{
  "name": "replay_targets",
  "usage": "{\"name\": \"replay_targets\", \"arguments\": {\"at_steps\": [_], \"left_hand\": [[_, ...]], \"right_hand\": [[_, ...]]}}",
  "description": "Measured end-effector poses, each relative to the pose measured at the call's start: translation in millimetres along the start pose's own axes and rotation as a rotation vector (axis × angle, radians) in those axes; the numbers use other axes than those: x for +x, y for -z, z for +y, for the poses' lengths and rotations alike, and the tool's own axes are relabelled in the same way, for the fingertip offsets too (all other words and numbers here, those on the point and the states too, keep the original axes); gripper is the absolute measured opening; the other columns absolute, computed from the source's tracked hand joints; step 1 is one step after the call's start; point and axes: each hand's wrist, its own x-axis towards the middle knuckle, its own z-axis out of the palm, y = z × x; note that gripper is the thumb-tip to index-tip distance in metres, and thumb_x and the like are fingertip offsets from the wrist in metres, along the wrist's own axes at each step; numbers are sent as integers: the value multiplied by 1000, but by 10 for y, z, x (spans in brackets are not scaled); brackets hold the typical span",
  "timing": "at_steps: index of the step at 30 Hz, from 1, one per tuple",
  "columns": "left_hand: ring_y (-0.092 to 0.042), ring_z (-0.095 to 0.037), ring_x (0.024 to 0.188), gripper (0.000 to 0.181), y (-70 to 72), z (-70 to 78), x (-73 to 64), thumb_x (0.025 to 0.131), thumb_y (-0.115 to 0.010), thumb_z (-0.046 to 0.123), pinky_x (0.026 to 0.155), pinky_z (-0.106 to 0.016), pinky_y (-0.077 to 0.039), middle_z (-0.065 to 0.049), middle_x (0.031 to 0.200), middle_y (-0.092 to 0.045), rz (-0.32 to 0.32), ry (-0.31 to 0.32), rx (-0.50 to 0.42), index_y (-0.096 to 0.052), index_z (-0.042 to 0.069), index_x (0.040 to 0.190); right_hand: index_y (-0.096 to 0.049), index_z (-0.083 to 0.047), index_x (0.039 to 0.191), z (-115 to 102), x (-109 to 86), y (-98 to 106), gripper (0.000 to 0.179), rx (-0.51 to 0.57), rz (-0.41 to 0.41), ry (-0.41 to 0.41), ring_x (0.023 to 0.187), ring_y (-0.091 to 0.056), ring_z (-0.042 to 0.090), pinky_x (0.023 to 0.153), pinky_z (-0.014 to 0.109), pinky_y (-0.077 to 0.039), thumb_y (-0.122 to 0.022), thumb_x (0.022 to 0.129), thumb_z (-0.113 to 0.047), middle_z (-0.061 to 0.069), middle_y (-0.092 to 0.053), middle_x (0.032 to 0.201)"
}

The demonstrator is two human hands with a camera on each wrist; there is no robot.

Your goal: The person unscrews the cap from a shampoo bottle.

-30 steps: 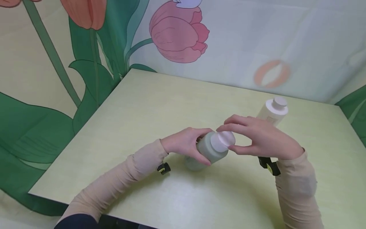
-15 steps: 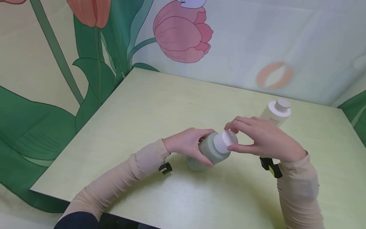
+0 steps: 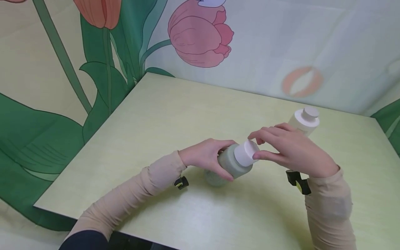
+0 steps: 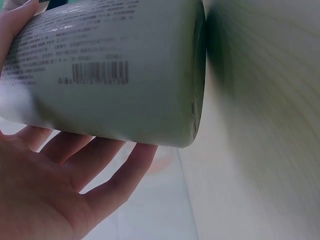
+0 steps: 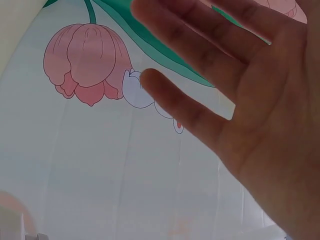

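Observation:
A pale green bottle with a white cap leans toward the right in the head view, its base low by the tabletop. My left hand grips its body, thumb on the near side. In the left wrist view, the fingers of the left hand lie along the bottle, which bears printed text and a barcode. My right hand pinches the cap's rim between thumb and forefinger. Its other fingers extend free of the cap in the right wrist view, where the right hand shows but no bottle.
Behind my right hand stands a second, white bottle with a white cap, partly hidden by that hand. Both are at a pale yellow-green table. A curtain with printed tulips hangs along the table's back and left edges.
My right thumb and forefinger have shifted round the cap, and the thumb sits higher on its rim. The left hand and bottle hold nearly still; the head view has moved slightly.

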Motion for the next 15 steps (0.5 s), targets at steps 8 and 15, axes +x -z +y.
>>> {"name": "replay_targets", "arguments": {"at_steps": [8, 15], "left_hand": [[-61, -6, 100, 66, -9, -24, -6, 66, -88, 35, 90, -29, -49, 12, 111, -65, -5, -9, -11, -55, 29, 122], [-61, -6, 100, 65, -2, -18, -15, 66, -88, 35, 90, -29, -48, 12, 110, -65, -3, -11, -1, -55, 29, 121]], "right_hand": [[-62, -18, 120, -33, 2, -28, 40, -5, 36, 139, 91, -63, 10, 88, 38, -46, -74, 84, -30, -9, -65, 108], [-54, -17, 133, -32, 7, 9, 55, 46, 18, 131, 108, -61, 16, 92, 38, -46, -74, 84, -32, -3, -61, 123]]}}
